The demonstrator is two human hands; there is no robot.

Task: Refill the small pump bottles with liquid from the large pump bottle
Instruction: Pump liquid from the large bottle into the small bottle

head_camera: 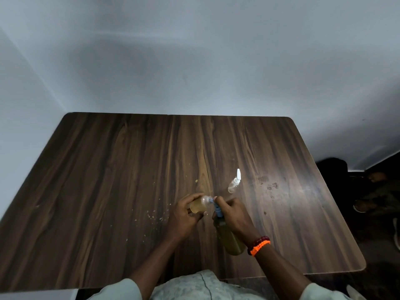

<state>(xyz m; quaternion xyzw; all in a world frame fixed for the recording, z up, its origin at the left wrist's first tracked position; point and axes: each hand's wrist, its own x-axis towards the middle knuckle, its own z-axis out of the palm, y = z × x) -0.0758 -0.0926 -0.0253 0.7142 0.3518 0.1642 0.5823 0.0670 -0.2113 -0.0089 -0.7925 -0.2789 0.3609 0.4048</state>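
Head view | left hand (pixel 184 217) grips clear small bottle (pixel 200 205) | right hand (pixel 234 215) grips large bottle (pixel 229 239), blue pump (pixel 217 207)

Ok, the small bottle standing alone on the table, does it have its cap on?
Yes, capped. The small clear bottle standing apart from both hands carries a white pointed top. Its fill level cannot be told.

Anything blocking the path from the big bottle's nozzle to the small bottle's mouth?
Nothing visible. The right hand grips the large pump bottle, its blue nozzle right at the mouth of the small bottle held tilted by the left hand. The second small bottle stands apart, farther back.
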